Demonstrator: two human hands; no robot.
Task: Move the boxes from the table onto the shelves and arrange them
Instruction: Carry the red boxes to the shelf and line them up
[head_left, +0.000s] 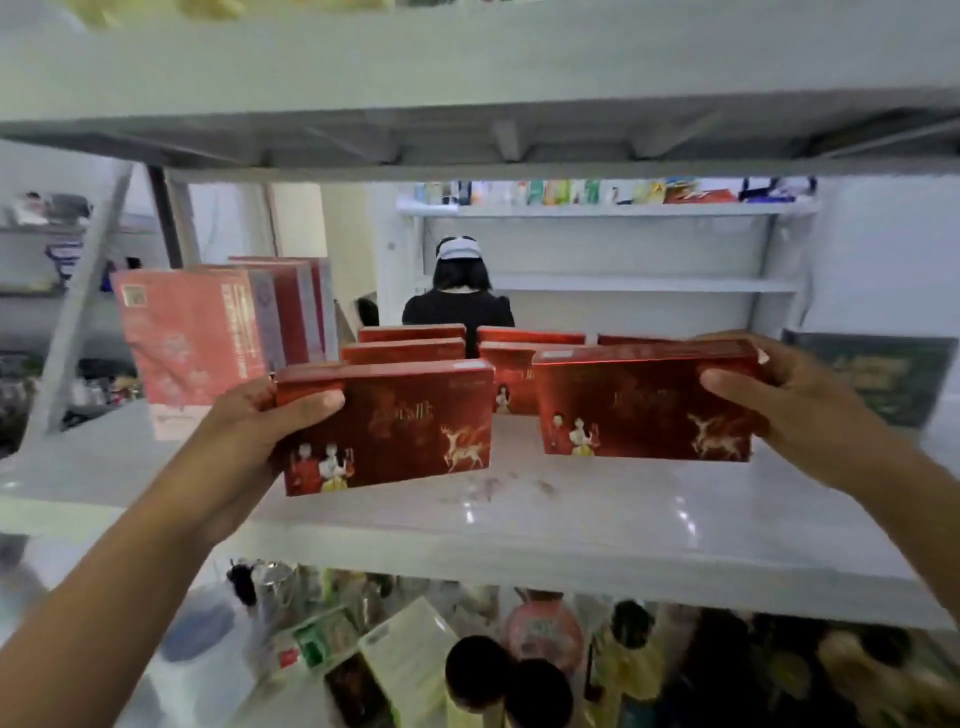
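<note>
Gripped one red box per hand at the shelf (519, 525) front: left hand (260, 415) curled round left box (400, 426) end, right hand (774, 395) round right box (639, 410) end. Needed, probably, setting both down upright, squared against the rows (410, 352) behind.

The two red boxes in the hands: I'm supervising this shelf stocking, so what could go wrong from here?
1. The left hand grips the left red box by one end only, and the box is tilted; it might slip or tip off the shelf.
2. Pushing in the right red box, held by the right hand, could shove the rear red boxes toward the shelf's open back.
3. The left hand could brush the upright pink boxes.
</note>
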